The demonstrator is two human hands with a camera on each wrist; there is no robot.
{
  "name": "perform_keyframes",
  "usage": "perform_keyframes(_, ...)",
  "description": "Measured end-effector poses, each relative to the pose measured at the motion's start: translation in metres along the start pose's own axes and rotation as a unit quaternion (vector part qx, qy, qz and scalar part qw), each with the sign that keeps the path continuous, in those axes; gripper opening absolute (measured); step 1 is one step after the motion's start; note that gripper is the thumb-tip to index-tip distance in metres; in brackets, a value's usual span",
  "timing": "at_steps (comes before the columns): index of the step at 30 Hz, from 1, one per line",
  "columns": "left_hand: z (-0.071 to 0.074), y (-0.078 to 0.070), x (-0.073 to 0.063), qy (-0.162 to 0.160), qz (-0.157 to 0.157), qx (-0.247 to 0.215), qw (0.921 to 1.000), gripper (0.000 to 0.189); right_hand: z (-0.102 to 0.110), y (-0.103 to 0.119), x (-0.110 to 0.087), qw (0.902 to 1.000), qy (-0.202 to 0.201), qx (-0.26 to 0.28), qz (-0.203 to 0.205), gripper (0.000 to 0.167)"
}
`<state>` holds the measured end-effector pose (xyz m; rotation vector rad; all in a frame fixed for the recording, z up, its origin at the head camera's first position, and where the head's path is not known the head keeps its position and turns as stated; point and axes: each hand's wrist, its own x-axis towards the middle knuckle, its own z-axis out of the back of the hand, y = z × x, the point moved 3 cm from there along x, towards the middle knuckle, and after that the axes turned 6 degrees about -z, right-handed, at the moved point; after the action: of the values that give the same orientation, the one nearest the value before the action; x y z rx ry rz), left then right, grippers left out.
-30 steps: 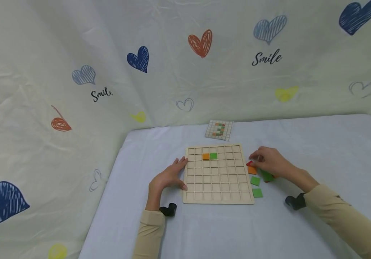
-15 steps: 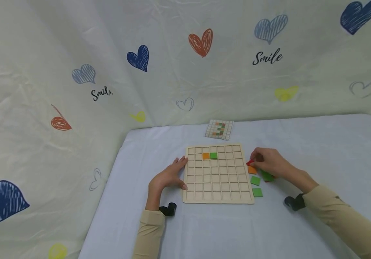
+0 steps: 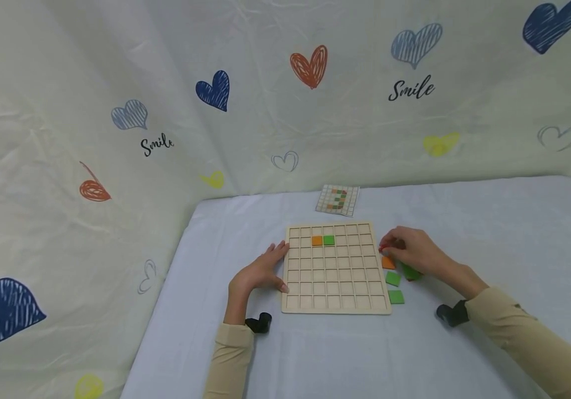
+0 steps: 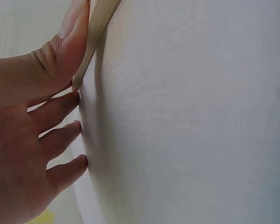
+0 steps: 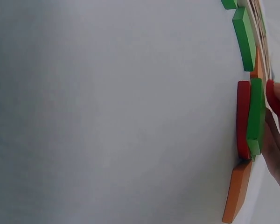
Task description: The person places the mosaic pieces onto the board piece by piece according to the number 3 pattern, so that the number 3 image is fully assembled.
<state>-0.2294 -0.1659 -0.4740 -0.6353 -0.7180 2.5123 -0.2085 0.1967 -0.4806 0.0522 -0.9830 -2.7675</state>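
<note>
A pale wooden grid board (image 3: 338,275) lies on the white-covered table. Side by side in its upper cells sit an orange tile (image 3: 317,241) and a green tile (image 3: 329,240). My left hand (image 3: 257,271) rests against the board's left edge, fingers and thumb spread along it. Just off the right edge, my right hand (image 3: 415,247) pinches a small red piece (image 5: 276,99) between thumb and fingers, which partly cover it. Beneath that hand lies a loose orange tile (image 3: 388,262). A green tile (image 5: 255,109) overlaps a red tile (image 5: 242,119) close by.
Two more green tiles, one nearer the board's middle (image 3: 392,278) and one lower (image 3: 396,297), lie along its right side. Behind the board is a card (image 3: 337,200) printed with a coloured grid pattern. A heart-patterned cloth (image 3: 245,138) hangs at the back.
My right hand has shifted slightly left toward the board's edge with the red piece, of which less shows now. The left hand and board have stayed in place.
</note>
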Motion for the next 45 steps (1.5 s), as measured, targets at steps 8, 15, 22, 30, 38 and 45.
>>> perform_keyframes(8,0.0,0.0,0.0,0.0,-0.001,0.002,1.0,0.113,0.003,0.006,0.001,0.9989,-0.029,-0.008,0.037,0.025)
perform_keyframes(15,0.001,-0.001,-0.001,0.002,0.004,-0.005,1.0,0.113,0.0,0.004,0.005,0.9994,-0.028,0.013,-0.011,0.032)
perform_keyframes(22,0.002,-0.003,-0.002,0.001,0.003,-0.008,1.0,0.113,-0.001,0.006,0.007,0.9985,-0.045,0.018,-0.024,0.016)
perform_keyframes(30,0.001,0.0,0.0,0.005,0.0,-0.003,1.0,0.112,-0.004,0.011,0.011,0.9972,-0.063,0.04,0.006,0.017)
perform_keyframes(38,0.001,-0.001,-0.002,0.005,0.002,-0.01,0.9999,0.111,-0.007,0.017,0.018,0.9967,-0.065,0.05,-0.002,0.025)
perform_keyframes(45,0.002,0.0,-0.002,0.001,0.002,-0.009,1.0,0.111,-0.013,0.019,0.028,0.9973,-0.055,0.048,-0.004,0.014)
